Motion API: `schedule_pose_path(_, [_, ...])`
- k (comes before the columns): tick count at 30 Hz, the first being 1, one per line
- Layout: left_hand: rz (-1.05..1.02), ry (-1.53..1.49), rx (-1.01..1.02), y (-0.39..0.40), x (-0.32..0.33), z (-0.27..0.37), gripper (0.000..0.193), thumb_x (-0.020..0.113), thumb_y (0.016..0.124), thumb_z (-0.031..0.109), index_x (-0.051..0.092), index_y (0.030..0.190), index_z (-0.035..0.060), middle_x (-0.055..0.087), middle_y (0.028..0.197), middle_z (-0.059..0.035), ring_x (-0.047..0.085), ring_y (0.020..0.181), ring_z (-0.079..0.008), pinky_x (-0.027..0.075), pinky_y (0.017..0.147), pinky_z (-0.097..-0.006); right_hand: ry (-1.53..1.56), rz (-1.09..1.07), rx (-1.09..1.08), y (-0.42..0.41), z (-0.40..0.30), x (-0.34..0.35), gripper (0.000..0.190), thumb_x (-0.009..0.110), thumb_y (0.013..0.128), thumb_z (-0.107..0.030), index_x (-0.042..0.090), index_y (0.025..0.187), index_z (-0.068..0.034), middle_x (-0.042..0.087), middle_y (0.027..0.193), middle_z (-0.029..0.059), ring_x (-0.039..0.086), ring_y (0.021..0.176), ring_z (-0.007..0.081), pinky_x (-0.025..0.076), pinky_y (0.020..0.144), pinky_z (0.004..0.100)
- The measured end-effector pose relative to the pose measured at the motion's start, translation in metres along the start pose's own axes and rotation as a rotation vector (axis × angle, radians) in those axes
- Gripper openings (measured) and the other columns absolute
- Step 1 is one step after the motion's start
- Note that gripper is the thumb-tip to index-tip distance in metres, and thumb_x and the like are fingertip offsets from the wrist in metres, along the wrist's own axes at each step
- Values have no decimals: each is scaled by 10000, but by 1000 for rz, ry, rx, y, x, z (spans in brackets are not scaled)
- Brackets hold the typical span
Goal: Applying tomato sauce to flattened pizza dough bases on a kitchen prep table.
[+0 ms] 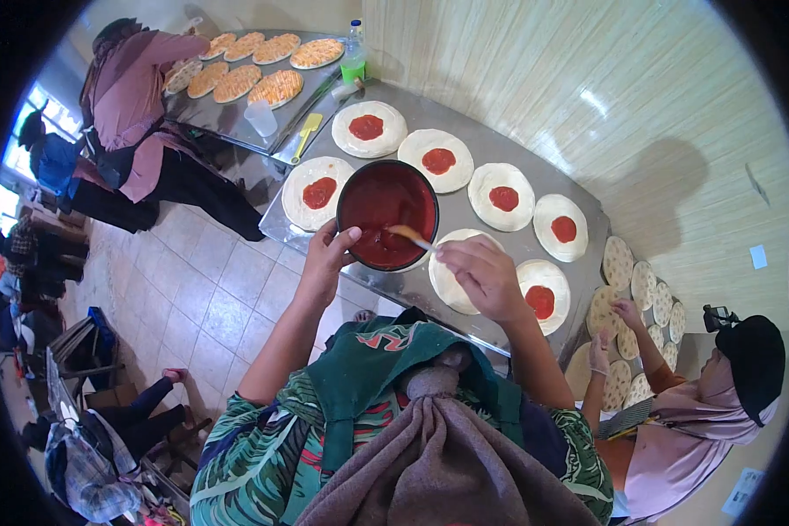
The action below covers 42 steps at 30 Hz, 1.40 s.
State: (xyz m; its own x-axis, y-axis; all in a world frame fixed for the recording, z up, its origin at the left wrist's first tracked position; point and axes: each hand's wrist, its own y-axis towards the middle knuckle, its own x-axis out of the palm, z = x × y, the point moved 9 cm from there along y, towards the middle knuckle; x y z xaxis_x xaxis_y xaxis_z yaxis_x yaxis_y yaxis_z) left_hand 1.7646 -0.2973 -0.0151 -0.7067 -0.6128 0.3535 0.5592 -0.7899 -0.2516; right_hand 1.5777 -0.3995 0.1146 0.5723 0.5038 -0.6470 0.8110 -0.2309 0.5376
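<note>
My left hand (332, 253) grips the rim of a dark round bowl (437, 214), thumb over its edge. Red sauce (384, 204) lines the bowl. My right hand (483, 273) is shut on the handle of a spoon (411, 235), whose head is over the sauce. Several flat dough rounds lie on the metal table; most bear a red sauce patch in the middle, such as the dough round with sauce (367, 128) behind the bowl. Below my right hand is a dough round (446, 286) partly hidden by the hand; no sauce shows on its visible part. Another round is mostly hidden under the bowl.
At upper left, a co-worker (128, 92) leans over a second table (217, 121) with topped rounds, a plastic cup (261, 118) and a yellow spatula (307, 137). A green-based bottle (353, 56) stands by the wall. At right, another co-worker (684, 421) reaches towards dotted rounds (618, 263).
</note>
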Motion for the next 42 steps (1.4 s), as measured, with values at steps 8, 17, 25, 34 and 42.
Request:
schedule_pose_path(8, [-22,26,-45,6,-33,13,512,642,815,297,493,1197,-9,580,1101,-116,591,975,-182,513,800,-351,167,190,168,7,11,28,175,603,806,-4,632,974,-43,654,930,102,627,822,239,479,730,325])
schedule_pose_path(17, [-36,100,-135,12,-52,6,493,640,823,337,507,1170,12,585,1079,-93,580,975,-163,499,770,-328,933,470,752,-45,58,104,155,540,904,-91,617,996,6,653,893,91,581,722,119,470,675,243])
schedule_pose_path(25, [-45,125,-187,14,-63,-16,507,645,815,371,517,1157,19,586,1075,-89,577,963,-165,483,786,-327,1303,588,966,-69,69,141,171,537,908,-133,617,1008,-20,653,880,94,566,682,121,482,637,265])
schedule_pose_path(34, [98,176,-224,19,-109,-28,473,584,842,398,499,1092,6,564,1066,-104,563,1021,-224,467,885,-419,934,819,837,-82,107,106,173,522,913,-114,606,1016,-2,639,896,101,564,709,117,469,620,267])
schedule_pose_path(42, [164,119,-212,14,-125,-36,484,627,820,378,525,1094,-7,594,997,-96,592,909,-169,510,773,-335,-181,295,408,-52,87,109,142,570,827,-16,627,956,-31,632,910,134,611,825,279,490,689,347])
